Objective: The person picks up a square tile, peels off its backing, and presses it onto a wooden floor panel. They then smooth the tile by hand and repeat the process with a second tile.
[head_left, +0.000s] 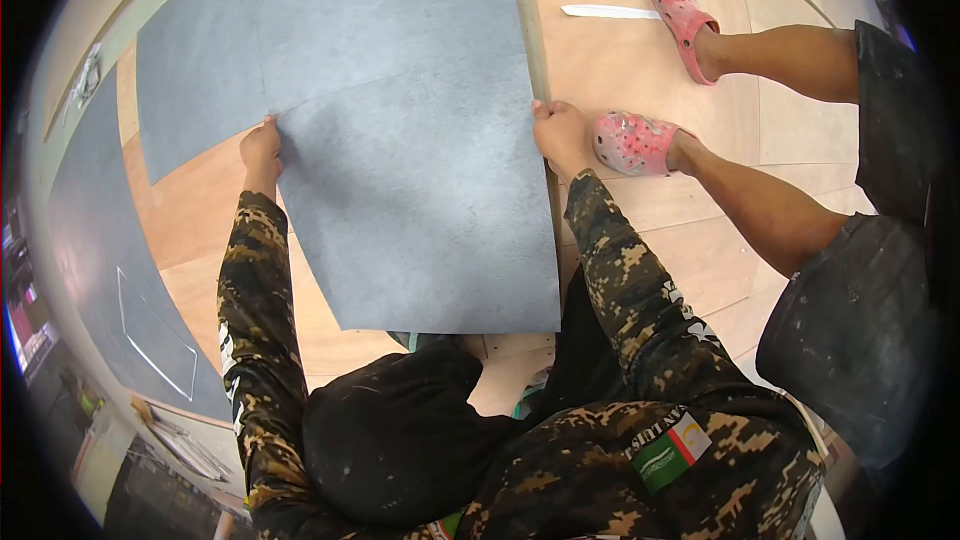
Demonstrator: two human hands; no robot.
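Observation:
A large grey sheet (430, 210) lies in front of my knees, its far edge against other grey sheets (390, 10) that cover the wooden floor. My left hand (262, 148) grips its far left corner, fingers closed on the edge. On the opposite side, my right hand (560, 135) is closed on the far right corner, beside a narrow strip along the sheets' right edge. The near end of the sheet reaches over my knees. Whether it rests flat on the floor there, I cannot tell.
At the right stands another person (770, 60) in spotted pink clogs (635, 143). A thin white strip (610, 12) lies near one clog. Bare plywood flooring (200, 210) shows at the left, with another grey surface (110, 260) bearing a white outlined shape (158, 340).

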